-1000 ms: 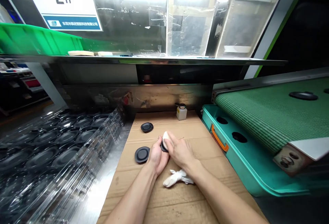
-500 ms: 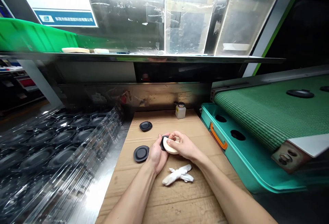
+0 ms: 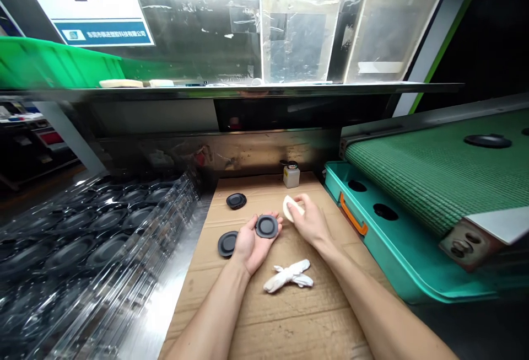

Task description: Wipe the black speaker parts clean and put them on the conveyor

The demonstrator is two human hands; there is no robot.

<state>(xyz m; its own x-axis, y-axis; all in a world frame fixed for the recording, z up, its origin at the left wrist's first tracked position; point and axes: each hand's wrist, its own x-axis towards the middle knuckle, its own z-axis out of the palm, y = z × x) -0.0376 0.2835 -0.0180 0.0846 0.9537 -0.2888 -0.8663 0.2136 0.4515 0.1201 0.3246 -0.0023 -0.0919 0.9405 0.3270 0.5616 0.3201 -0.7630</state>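
Along the left of the bench sit clear plastic trays packed with black discs, and a green plastic bin lies on the shelf above. On the cardboard sheet lie two loose black rubber discs, just beside the person's left hand. That hand lies open, palm up, with a third black disc resting on its fingers. The right hand is apart from it, pinching a white pad between thumb and fingers. Beyond them stands a small pump bottle; nearer lies a knotted white rag. To the right, a teal tray with an orange handle edges the cardboard, below a green mesh conveyor belt carrying another black disc.
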